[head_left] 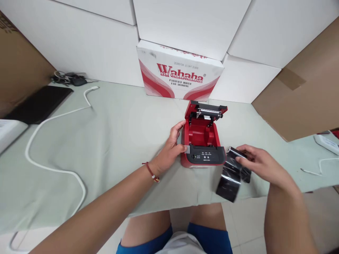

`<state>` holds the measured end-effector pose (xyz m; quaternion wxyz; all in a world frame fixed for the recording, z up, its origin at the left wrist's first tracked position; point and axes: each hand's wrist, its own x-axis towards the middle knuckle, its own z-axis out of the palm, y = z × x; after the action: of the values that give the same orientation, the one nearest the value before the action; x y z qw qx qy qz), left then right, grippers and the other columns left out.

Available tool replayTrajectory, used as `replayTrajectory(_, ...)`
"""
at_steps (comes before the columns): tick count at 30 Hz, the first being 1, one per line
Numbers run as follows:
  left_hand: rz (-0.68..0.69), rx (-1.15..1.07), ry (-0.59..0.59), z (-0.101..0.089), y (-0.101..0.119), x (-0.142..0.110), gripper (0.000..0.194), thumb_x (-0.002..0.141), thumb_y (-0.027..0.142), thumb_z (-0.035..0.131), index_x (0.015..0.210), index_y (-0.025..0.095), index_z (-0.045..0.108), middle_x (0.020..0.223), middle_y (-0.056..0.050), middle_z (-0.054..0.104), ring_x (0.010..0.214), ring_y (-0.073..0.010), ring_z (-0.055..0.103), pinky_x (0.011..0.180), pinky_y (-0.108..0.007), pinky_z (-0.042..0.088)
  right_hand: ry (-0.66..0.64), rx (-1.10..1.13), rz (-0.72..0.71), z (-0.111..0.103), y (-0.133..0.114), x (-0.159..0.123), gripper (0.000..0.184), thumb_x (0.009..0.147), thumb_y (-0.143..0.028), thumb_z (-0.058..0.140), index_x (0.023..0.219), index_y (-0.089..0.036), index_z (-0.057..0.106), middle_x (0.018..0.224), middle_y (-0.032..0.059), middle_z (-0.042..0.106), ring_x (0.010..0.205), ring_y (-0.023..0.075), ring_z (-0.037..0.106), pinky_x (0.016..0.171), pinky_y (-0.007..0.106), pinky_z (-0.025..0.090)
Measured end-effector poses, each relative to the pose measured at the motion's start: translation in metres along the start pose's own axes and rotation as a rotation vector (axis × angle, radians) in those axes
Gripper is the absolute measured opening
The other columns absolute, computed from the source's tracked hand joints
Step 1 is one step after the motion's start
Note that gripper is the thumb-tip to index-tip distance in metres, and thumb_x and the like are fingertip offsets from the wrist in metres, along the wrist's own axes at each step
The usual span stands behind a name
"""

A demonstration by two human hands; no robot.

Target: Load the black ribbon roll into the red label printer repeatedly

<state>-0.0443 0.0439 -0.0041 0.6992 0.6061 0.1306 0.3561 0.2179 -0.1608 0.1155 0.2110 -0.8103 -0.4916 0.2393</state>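
A small red printer (201,141) sits on the pale green table cloth (119,141) with its lid open and its paper bay empty. My left hand (171,148) grips the printer's left side, thumb on the front corner by the black button panel. Just right of the printer, my right hand (258,162) pinches a glossy black roll (233,169); a loose length of it hangs down over the table's front edge.
A white Wahaha carton (180,72) stands behind the printer against stacked white boxes. Brown cardboard (304,91) leans at the right. A white cable (53,141) loops across the left side near a black tablet (39,104) and keys (70,79). A white power strip (327,143) lies far right.
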Motion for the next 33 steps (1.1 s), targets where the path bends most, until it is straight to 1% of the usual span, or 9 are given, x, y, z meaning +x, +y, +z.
replayTrajectory(3,0.017,-0.017,-0.001,-0.001,-0.004,0.0,0.086,0.085,0.032,0.07,0.165,0.038,0.04,0.181,-0.001,0.035,0.171,-0.0349,0.026,0.142,-0.058,0.022,0.011,-0.013,0.061,0.022,0.02,0.0,0.055,0.091,-0.067,0.066,0.119,-0.021,0.08,0.075,0.0021,0.07,0.06,0.018,0.057,0.057,0.032,0.047)
replayTrajectory(8,0.014,-0.015,0.004,-0.002,-0.005,-0.001,0.084,0.087,0.035,0.071,0.165,0.039,0.041,0.181,0.0,0.037,0.172,-0.0351,0.026,0.143,-0.059,0.021,0.431,-0.108,0.164,0.021,0.06,-0.006,0.057,0.091,-0.067,0.061,0.119,-0.022,0.081,0.094,0.0072,0.075,0.061,0.0179,0.055,0.073,0.039,0.055)
replayTrajectory(10,0.011,-0.01,0.009,-0.002,-0.005,-0.002,0.083,0.087,0.038,0.072,0.165,0.039,0.041,0.181,0.0,0.038,0.171,-0.0356,0.028,0.143,-0.059,0.02,0.496,-0.205,0.172,0.018,0.077,-0.005,0.056,0.091,-0.063,0.059,0.122,-0.022,0.08,0.114,0.011,0.078,0.062,0.0175,0.057,0.08,0.042,0.057)
replayTrajectory(13,0.008,-0.02,0.004,-0.003,-0.006,-0.003,0.084,0.088,0.042,0.073,0.165,0.04,0.041,0.181,0.0,0.037,0.17,-0.0357,0.029,0.141,-0.057,0.024,0.454,-0.266,0.162,0.02,0.094,-0.001,0.057,0.092,-0.058,0.056,0.131,-0.022,0.076,0.137,0.0144,0.075,0.066,0.0187,0.061,0.084,0.045,0.059)
replayTrajectory(21,-0.017,-0.046,0.034,-0.002,-0.002,-0.006,0.082,0.087,0.049,0.076,0.162,0.041,0.044,0.18,0.0,0.037,0.168,-0.0362,0.031,0.139,-0.059,0.03,0.464,-0.324,0.154,0.023,0.097,0.003,0.052,0.1,-0.05,0.05,0.135,-0.021,0.076,0.144,0.0148,0.076,0.1,0.03,0.077,0.099,0.05,0.06)
replayTrajectory(25,-0.038,-0.056,0.035,-0.002,-0.001,-0.008,0.084,0.086,0.046,0.077,0.163,0.041,0.043,0.181,0.0,0.036,0.169,-0.0363,0.029,0.14,-0.059,0.028,0.307,-0.491,0.209,0.021,0.091,0.011,0.055,0.103,-0.042,0.048,0.148,-0.019,0.069,0.151,0.0165,0.072,0.115,0.0359,0.077,0.094,0.051,0.062)
replayTrajectory(28,-0.045,-0.07,0.025,-0.003,-0.001,-0.01,0.085,0.086,0.042,0.077,0.164,0.041,0.043,0.18,-0.001,0.038,0.169,-0.0361,0.03,0.139,-0.059,0.029,0.18,-0.602,0.284,0.008,0.082,0.007,0.049,0.102,-0.035,0.052,0.145,-0.022,0.072,0.142,0.0166,0.077,0.108,0.0389,0.079,0.084,0.051,0.062)
replayTrajectory(30,-0.051,-0.074,0.017,-0.003,0.0,-0.011,0.086,0.086,0.041,0.076,0.165,0.04,0.041,0.18,-0.002,0.038,0.167,-0.0366,0.033,0.138,-0.06,0.031,0.08,-0.559,0.212,-0.011,0.071,-0.007,0.042,0.1,-0.035,0.057,0.136,-0.026,0.078,0.127,0.0144,0.083,0.102,0.0385,0.08,0.081,0.051,0.063)
replayTrajectory(33,-0.054,-0.075,0.003,-0.003,0.001,-0.011,0.087,0.086,0.039,0.076,0.166,0.04,0.04,0.179,-0.003,0.039,0.164,-0.037,0.038,0.136,-0.06,0.035,-0.002,-0.289,-0.107,-0.043,0.036,-0.036,0.036,0.098,-0.049,0.071,0.13,-0.037,0.083,0.12,0.0077,0.086,0.096,0.0329,0.083,0.078,0.044,0.066)
